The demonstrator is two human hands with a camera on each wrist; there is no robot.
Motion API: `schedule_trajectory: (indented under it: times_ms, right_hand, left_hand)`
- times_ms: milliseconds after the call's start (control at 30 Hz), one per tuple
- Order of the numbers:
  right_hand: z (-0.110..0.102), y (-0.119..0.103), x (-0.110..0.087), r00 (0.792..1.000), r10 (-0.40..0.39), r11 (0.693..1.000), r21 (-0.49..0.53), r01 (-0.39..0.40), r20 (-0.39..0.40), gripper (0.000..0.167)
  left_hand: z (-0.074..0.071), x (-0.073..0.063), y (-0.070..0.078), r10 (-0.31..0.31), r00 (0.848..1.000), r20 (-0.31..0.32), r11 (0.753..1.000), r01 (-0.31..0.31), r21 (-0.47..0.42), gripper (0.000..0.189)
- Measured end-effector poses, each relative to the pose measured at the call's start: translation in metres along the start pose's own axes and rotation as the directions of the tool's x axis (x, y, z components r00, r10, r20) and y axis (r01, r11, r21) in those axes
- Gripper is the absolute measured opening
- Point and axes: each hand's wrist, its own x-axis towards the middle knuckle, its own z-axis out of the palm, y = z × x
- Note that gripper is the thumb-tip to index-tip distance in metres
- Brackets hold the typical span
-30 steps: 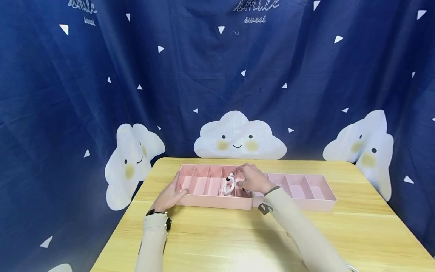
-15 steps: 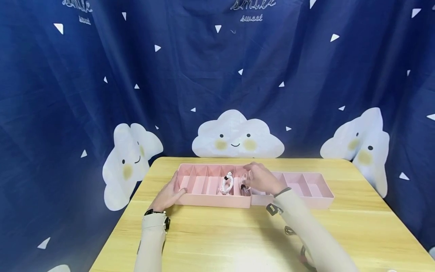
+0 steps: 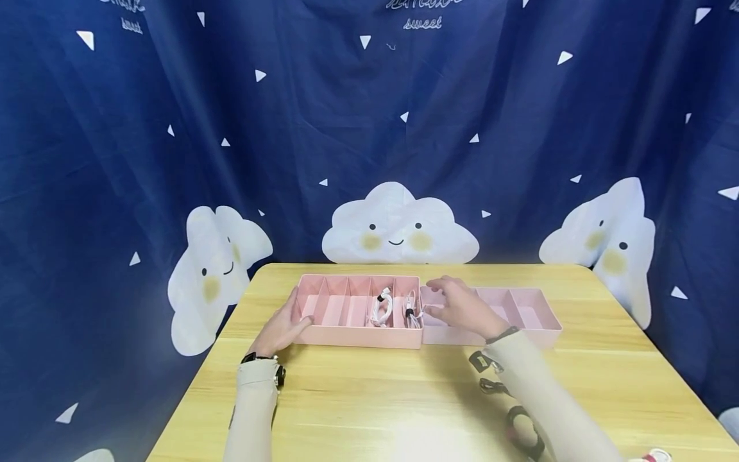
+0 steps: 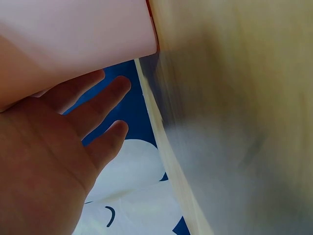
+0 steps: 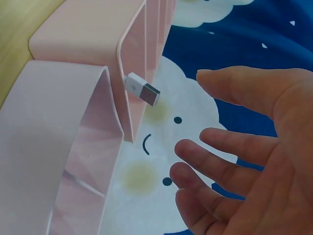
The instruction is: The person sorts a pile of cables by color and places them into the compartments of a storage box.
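A pink divided box (image 3: 360, 336) stands on the table, with a white coiled cable (image 3: 382, 308) in one compartment. The rightmost compartment holds another white cable (image 3: 411, 313) with a black tie. Its USB plug (image 5: 143, 89) pokes past the box's rim in the right wrist view. My left hand (image 3: 283, 328) rests against the box's left end, thumb by the front rim. In the left wrist view its visible fingers are extended and spread. My right hand (image 3: 464, 310) hovers over a paler pink divided box (image 3: 543, 337), holding nothing, fingers spread and slightly bent.
The two boxes stand end to end on the wooden table (image 3: 346, 398). Near my right forearm lie a small black item with a metal end (image 3: 480, 361), a black cable (image 3: 492, 386) and a dark coiled item (image 3: 514, 427). A blue curtain (image 3: 323, 128) hangs behind.
My right hand has let go of the cable in the rightmost compartment and moved right, out over the paler box. My left hand stays at the pink box's end.
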Motion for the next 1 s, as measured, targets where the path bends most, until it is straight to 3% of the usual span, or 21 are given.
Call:
schedule_trajectory:
  times_ms: [467, 700, 1000]
  right_hand:
    - [-0.009, 0.01, -0.035, 0.997, 0.009, 1.0, 0.019, -0.008, -0.076, 0.042]
    - [-0.012, 0.017, -0.047, 0.996, 0.011, 0.999, 0.044, -0.007, -0.091, 0.048]
    - [-0.013, 0.028, -0.061, 0.991, -0.034, 0.998, 0.056, 0.042, -0.131, 0.045]
  left_hand:
    - [0.001, 0.0, 0.002, 0.005, 1.0, 0.004, 1.0, -0.005, -0.008, 0.099]
    - [0.0, 0.001, 0.002, 0.007, 1.0, 0.006, 1.0, -0.007, -0.004, 0.1]
    - [-0.002, 0.002, 0.0, -0.012, 1.0, 0.02, 1.0, 0.012, 0.007, 0.102]
